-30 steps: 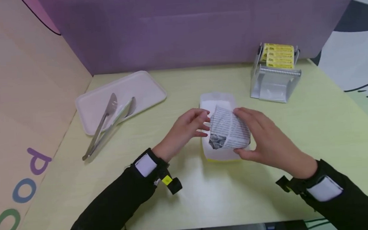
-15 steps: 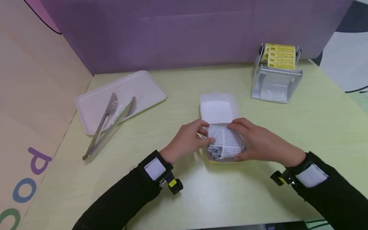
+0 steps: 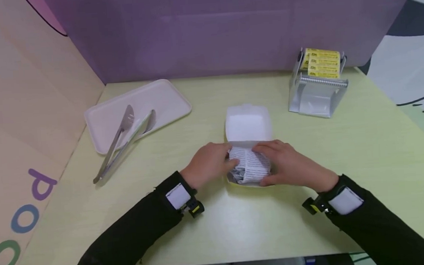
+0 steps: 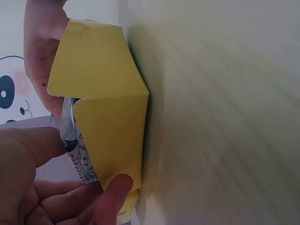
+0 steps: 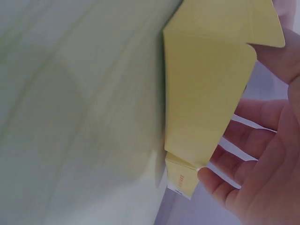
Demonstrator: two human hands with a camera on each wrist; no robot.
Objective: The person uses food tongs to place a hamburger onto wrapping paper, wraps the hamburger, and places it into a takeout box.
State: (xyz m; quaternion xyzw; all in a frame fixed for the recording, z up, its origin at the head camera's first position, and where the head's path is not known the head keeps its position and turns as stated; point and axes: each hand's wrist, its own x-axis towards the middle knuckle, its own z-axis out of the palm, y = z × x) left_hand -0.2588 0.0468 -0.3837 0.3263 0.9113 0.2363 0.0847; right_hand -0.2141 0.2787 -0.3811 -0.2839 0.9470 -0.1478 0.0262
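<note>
A round packet (image 3: 253, 167) wrapped in newsprint-patterned paper lies in the lower half of a hinged paper takeaway box (image 3: 248, 123), white inside and yellow outside, its lid folded back. My right hand (image 3: 286, 164) spans the packet's right side, fingers on its far part and thumb at the near edge. On the other side, my left hand (image 3: 210, 163) reaches over the box's left edge, thumb on the paper. In the left wrist view one fingertip (image 4: 123, 183) touches the box's yellow wall (image 4: 112, 136). The packet's contents are hidden by the paper.
Metal tongs (image 3: 115, 149) lean across a white tray (image 3: 161, 97) at the back left. A label dispenser (image 3: 318, 94) with a yellow label roll (image 3: 323, 63) stands at the back right. A purple panel (image 3: 190, 35) closes off the table's far side.
The packet has come down from above the box into its lower half, with my right hand around it. My left hand has moved in from beside the packet to touch it.
</note>
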